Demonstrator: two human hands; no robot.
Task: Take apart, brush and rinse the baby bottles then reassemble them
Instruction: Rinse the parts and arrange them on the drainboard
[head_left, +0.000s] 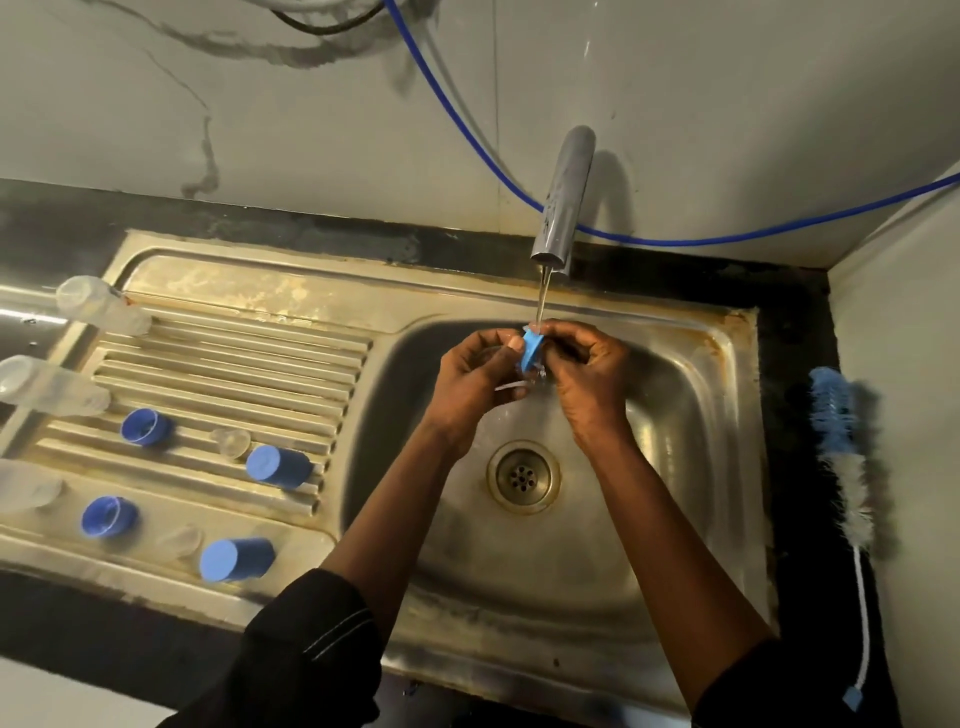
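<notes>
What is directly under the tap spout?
Water falls onto a blue ring held by the left hand and right hand above the sink; fingers hide anything else held.

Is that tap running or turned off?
Running: a thin stream falls from the tap onto the blue ring gripped between the left hand and the right hand.

— Dim in here, isn't it? Warm, yellowish.
— Yes. The light falls from the left: the tap (563, 197) throws its shadow rightward on the wall (675, 130), and the brush (836, 415) does too.
— There's glare on the sink (260, 291) at its far left.
— And the bottles (78, 384) there look soft, and the tabletop (104, 618) bows at the edges.
</notes>
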